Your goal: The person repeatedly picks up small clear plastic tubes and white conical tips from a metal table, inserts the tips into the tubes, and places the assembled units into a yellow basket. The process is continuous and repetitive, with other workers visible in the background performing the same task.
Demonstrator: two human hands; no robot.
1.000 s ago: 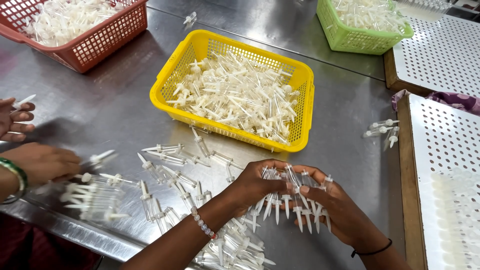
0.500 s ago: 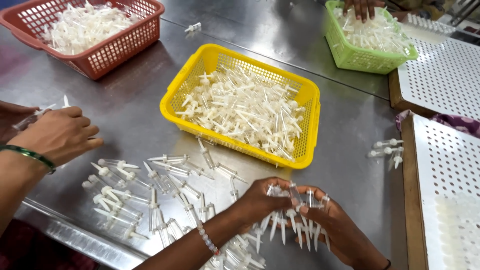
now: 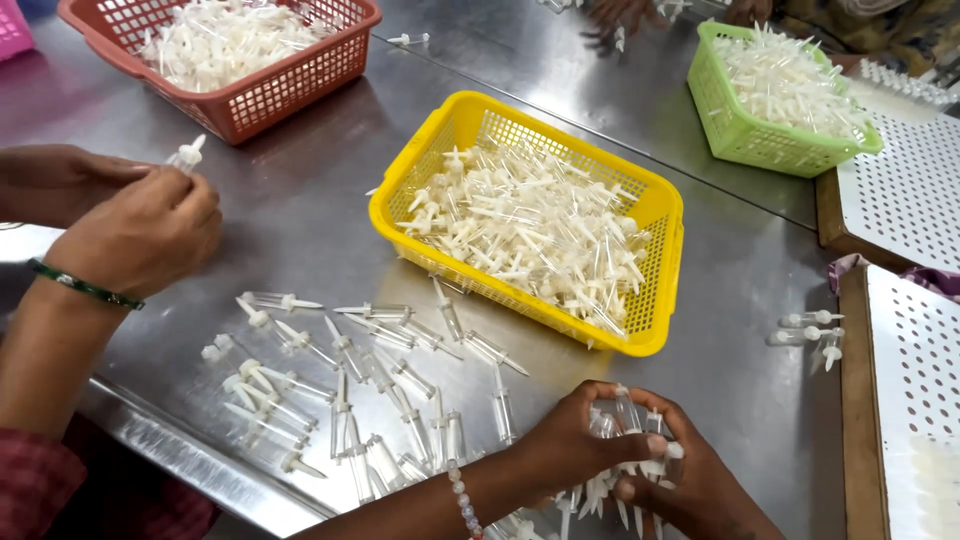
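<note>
My left hand (image 3: 572,442) and my right hand (image 3: 692,492) are cupped together low on the steel table (image 3: 300,230), both closed around a bundle of small clear-and-white plastic pump tubes (image 3: 628,412). The white tips stick out downward below my fingers. To the left of my hands, several loose tubes (image 3: 370,370) lie scattered on the table. Just beyond my hands stands a yellow basket (image 3: 660,335) full of the same tubes.
A co-worker's hands (image 3: 140,230), one wrist with a green bangle, hold one tube at the left. A red basket (image 3: 255,105) and a green basket (image 3: 745,145) of tubes stand farther back. White perforated trays (image 3: 905,190) lie at the right, with three loose tubes (image 3: 812,330) beside them.
The view has shifted, so everything sits lower and to the right. My hands stay closed on the bundle. The co-worker's hand has risen from the loose tubes with one piece.
</note>
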